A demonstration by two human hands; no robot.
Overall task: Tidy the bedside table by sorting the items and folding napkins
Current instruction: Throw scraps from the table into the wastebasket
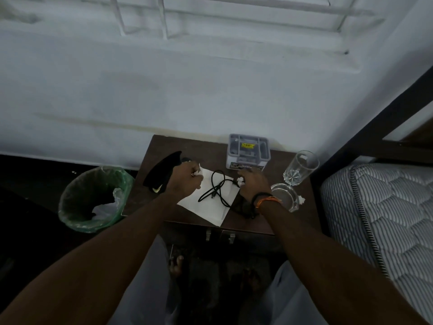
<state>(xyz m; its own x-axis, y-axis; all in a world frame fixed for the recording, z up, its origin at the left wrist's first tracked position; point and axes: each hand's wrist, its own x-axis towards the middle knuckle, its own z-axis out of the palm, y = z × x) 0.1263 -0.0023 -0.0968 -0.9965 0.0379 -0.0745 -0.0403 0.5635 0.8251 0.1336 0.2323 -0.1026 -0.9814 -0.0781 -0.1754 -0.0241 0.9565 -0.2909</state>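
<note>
The flat white paper napkin (206, 202) lies at the middle of the dark brown wooden bedside table (159, 146), its near corner reaching the front edge at six o'clock; my left hand (185, 180) pinches its far-left corner at about ten o'clock, fingers curled on the paper; I judge I hold it there so the sheet can be lifted and folded over. My right hand (251, 185) sits at the napkin's three o'clock edge, fingers closed round a small crumpled white tissue wad (240, 181) — scrap to be sorted out, by my guess.

What stands in the way is plain: a looped black cable (216, 190) rests across the napkin's centre; no clean fold until it comes off.

Outward from there: a black cloth with a yellow-green mark (161, 174) lies at nine o'clock, just beside my left hand; a grey plastic compartment organiser with a yellow label (248, 152) stands at one o'clock against the wall; a clear cut-glass tumbler (300, 167) stands at two o'clock, and a clear glass ashtray (284, 195) at three, just beside my right wrist — both easy to knock.

Off the table at eight o'clock stands a round bin with a green liner (93, 198), handy for the wad; a striped mattress (379, 219) lies to the right.
</note>
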